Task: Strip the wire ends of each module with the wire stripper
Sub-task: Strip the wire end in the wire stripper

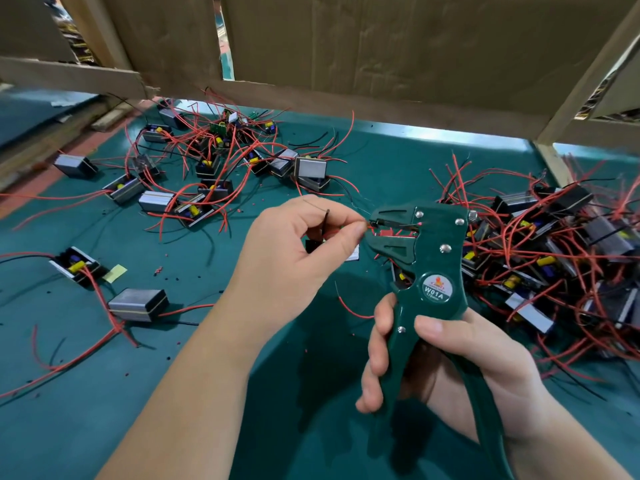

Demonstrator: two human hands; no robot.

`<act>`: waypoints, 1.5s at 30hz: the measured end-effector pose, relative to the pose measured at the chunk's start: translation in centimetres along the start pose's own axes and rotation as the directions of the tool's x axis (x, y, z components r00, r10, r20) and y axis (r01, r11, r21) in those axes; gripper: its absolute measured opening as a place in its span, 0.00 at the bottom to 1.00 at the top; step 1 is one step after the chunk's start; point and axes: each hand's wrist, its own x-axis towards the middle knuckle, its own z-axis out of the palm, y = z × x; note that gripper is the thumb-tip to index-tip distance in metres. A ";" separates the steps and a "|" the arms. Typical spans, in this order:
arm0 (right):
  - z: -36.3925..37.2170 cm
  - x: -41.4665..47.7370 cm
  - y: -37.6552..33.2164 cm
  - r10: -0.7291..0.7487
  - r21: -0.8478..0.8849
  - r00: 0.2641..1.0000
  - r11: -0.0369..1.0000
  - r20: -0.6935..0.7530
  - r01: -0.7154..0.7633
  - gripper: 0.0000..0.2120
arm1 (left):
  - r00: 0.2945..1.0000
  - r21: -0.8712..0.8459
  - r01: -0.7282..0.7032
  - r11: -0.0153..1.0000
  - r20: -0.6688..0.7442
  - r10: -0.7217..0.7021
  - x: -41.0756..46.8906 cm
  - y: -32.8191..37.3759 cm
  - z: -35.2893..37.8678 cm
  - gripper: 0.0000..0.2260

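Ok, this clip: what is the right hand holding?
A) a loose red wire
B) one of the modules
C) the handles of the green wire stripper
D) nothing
C: the right hand has its fingers curled round the handles of the wire stripper, while the left hand pinches a wire at the tool's mouth.

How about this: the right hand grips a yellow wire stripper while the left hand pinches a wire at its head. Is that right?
Not quite. The wire stripper is dark green, not yellow, as the head view shows. The rest holds: the right hand grips its handles while the left hand pinches a wire at its head.
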 end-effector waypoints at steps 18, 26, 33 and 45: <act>-4.7 -6.4 -0.8 -0.041 0.035 0.994 0.999 0.098 0.038 0.12 | 0.999 0.002 -0.010 1.000 0.031 0.010 0.1 0.2 -0.4 0.07; -4.7 -6.5 -0.9 -0.029 0.050 0.990 0.998 0.135 0.022 0.11 | 1.000 -0.025 -0.010 1.000 0.002 0.010 0.3 0.1 -0.7 0.09; -4.9 -6.5 -1.0 -0.029 0.087 0.987 0.996 0.160 0.015 0.10 | 1.000 -0.028 0.002 1.000 0.001 -0.002 0.3 0.1 -0.5 0.13; -4.6 -6.5 -0.8 -0.037 0.059 0.996 0.998 0.076 0.033 0.18 | 0.999 -0.010 0.019 1.000 0.026 -0.018 0.3 -0.2 -0.5 0.07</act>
